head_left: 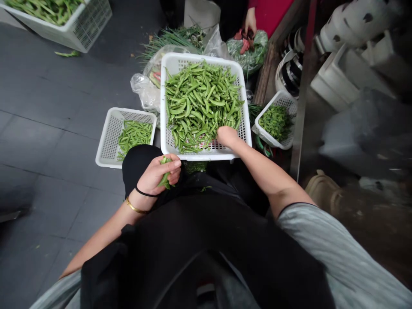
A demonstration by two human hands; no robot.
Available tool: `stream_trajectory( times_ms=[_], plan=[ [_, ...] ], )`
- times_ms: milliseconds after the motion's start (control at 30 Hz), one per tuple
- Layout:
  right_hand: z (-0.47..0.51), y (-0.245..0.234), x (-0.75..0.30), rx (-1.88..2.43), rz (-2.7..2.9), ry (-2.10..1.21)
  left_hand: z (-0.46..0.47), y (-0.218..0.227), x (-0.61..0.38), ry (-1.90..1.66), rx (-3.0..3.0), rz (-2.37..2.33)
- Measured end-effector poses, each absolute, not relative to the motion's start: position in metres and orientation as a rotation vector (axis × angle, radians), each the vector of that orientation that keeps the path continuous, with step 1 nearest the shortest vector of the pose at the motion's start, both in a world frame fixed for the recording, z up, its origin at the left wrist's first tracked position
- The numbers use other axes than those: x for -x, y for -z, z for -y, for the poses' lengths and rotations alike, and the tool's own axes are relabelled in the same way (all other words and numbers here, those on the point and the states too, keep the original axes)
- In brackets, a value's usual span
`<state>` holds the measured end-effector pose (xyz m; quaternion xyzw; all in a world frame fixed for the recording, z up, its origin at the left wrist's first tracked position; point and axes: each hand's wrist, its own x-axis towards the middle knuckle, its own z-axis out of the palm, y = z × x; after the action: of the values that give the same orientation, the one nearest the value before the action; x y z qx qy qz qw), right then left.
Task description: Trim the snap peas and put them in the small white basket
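A large white basket (172, 64) heaped with green pea pods (201, 103) rests in front of my knees. My right hand (227, 135) reaches into its near right corner, fingers curled down among the pods and mostly hidden. My left hand (159, 174) sits over my left knee, fingers closed round a small bunch of pea pods (165, 176). A smaller white basket (107, 141) on the floor to the left holds a thin layer of pods (134, 134).
A small white basket of green trimmings (277, 122) stands at the right by a metal counter (304, 107). Plastic bags and green stalks (174, 38) lie behind. Another person's hand (250, 21) works at the back. A further basket of greens (80, 28) stands far left.
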<state>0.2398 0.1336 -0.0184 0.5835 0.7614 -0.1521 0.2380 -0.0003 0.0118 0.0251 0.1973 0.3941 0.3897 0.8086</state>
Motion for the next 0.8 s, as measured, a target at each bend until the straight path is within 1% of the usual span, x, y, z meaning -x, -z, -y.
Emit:
stream_trajectory(
  times_ms=[133,233,400,467,533,600,633,667,733,800],
  plan=[
    [-0.085,-0.017,-0.256,-1.724,-2.221,0.324,-0.009,-0.023,-0.006,-0.860,-0.522,-0.932],
    [-0.031,-0.039,-0.249,-1.681,-2.445,0.414,-0.004,-0.021,-0.020,-0.838,-0.630,-1.027],
    [0.026,-0.047,-0.216,-1.532,-2.744,0.362,0.005,-0.025,-0.036,-0.889,-0.757,-1.098],
    [0.028,-0.050,-0.212,-1.391,-2.872,0.521,0.008,-0.029,-0.032,-0.869,-0.767,-1.064],
    [0.021,-0.056,-0.214,-1.295,-2.992,0.819,0.011,-0.032,-0.024,-0.794,-0.764,-0.962],
    [0.011,-0.064,-0.219,-1.361,-3.061,1.065,0.014,-0.035,-0.016,-0.701,-0.775,-0.835],
    [0.006,-0.067,-0.221,-1.419,-3.081,1.124,0.015,-0.036,-0.013,-0.660,-0.783,-0.780],
    [0.003,-0.069,-0.222,-1.448,-3.108,1.136,0.015,-0.036,-0.011,-0.629,-0.789,-0.738],
    [-0.001,-0.069,-0.220,-1.347,-3.190,1.053,0.016,-0.036,-0.009,-0.593,-0.784,-0.683],
    [-0.001,-0.065,-0.215,-1.218,-3.262,0.796,0.016,-0.035,-0.012,-0.569,-0.732,-0.638]
  ],
)
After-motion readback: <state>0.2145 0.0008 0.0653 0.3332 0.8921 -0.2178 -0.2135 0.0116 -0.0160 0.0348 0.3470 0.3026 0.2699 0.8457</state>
